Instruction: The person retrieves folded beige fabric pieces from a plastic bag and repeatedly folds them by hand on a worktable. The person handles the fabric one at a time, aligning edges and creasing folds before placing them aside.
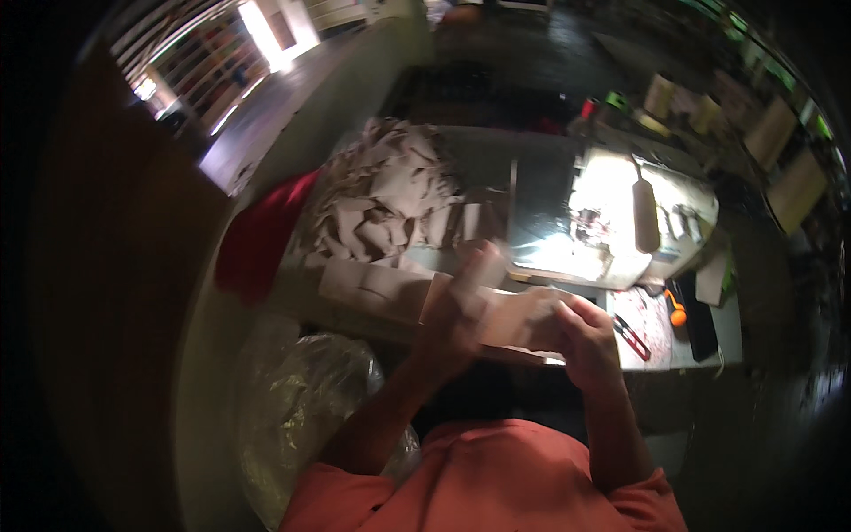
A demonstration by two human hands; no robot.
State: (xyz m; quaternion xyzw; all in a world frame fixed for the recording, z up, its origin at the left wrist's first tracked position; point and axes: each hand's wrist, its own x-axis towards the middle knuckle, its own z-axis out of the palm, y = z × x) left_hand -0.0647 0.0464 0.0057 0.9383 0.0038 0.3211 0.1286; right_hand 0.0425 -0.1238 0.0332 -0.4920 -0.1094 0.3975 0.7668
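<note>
A light beige piece of cloth [521, 319] hangs between my two hands above the table's front edge. My right hand [589, 341] pinches its right end, thumb on top. My left hand [456, 315] is at the left end of the cloth, smeared by motion, so its grip cannot be made out. Left of that hand, a flat beige piece [372, 288] lies along the table edge. Behind it rises a heap of similar cloth pieces [390, 191].
Beyond my right hand stands a brightly lit sewing machine [612, 208]. Red-handled snips [633, 339], an orange object [678, 316] and a dark flat object [693, 315] lie right. Red cloth [264, 235] hangs left; a clear plastic bag [310, 399] is below. Thread cones [705, 113] stand behind.
</note>
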